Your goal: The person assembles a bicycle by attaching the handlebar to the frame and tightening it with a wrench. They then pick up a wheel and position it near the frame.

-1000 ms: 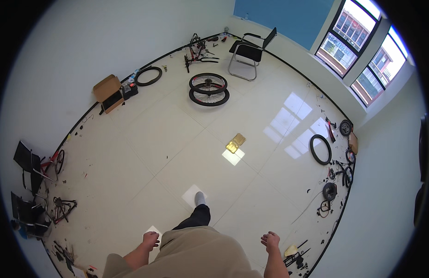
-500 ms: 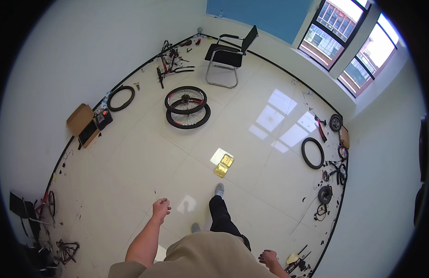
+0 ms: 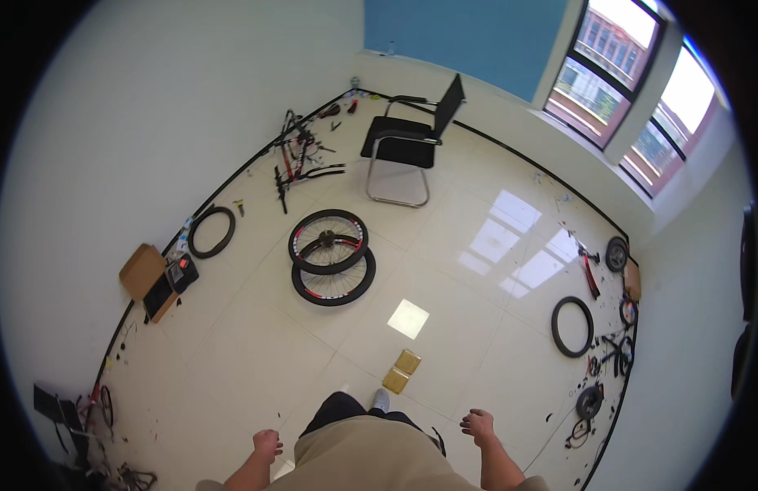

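Note:
My left hand [image 3: 267, 443] hangs low at the left of my body, loosely curled with its fingers a little apart, and nothing shows in it. On the other side my right hand [image 3: 477, 424] is held out over the floor, its fingers half bent and apart, also holding nothing. Neither touches anything. Ahead of my shoe [image 3: 381, 400] lies an open, yellowish flat case [image 3: 402, 372] in two halves. Farther off, two spoked bicycle wheels [image 3: 330, 304] with black tires overlap on the floor.
A black chair [image 3: 399, 141] with a metal frame stands beyond the wheels, right of a bicycle frame [image 3: 293, 159]. An open cardboard box [image 3: 141, 270] and a loose tire [image 3: 213, 231] lie by the left wall. Another tire [image 3: 573, 327] and scattered bicycle parts line the right wall.
The wheels, chair and flat case appear lower and nearer in view. My right hand has risen and swung forward, while my left hand has dropped back.

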Available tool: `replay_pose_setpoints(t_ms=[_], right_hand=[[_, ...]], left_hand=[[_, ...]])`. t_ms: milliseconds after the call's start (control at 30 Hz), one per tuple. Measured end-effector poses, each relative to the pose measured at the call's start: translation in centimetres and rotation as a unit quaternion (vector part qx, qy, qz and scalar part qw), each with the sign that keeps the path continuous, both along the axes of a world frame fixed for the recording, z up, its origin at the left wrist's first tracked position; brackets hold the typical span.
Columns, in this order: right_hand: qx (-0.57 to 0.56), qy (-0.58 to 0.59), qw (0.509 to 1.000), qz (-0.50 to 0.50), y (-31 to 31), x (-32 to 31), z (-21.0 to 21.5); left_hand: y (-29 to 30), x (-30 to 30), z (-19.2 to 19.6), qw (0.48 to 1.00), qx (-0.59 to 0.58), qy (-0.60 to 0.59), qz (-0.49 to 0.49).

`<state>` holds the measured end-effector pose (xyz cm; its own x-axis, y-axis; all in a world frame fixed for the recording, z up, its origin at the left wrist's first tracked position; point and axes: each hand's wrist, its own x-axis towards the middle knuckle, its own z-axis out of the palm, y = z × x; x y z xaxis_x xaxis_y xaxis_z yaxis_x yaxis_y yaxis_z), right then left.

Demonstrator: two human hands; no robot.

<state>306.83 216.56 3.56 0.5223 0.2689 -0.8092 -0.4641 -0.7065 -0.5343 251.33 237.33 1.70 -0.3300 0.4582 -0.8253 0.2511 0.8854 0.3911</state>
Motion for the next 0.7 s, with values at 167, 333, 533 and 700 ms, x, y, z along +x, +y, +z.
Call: replay_pose_setpoints(t_ms=[167, 333, 533, 700], right_hand=[[0.036, -0.026, 0.999, 0.021, 12.9, 7.7, 0.9], [0.013, -0.01, 0.998, 0.057, 21.6, 11.0, -1.1], [-0.074, -0.042, 0.996, -0.014, 25.5, 14.7, 1.6], [-0.08, -0.09, 0.991, -0.058, 30.4, 20.0, 3.1]], left_hand=[[8.2, 8.6, 0.0, 0.999, 0.031, -0.035, -0.003], [16.8, 14.0, -5.3, 0.996, 0.038, -0.072, 0.023], [31.4, 21.8, -4.4, 0.999, 0.003, -0.042, -0.009], [45.4, 29.0, -2.0, 0.994, 0.071, -0.071, -0.042]])
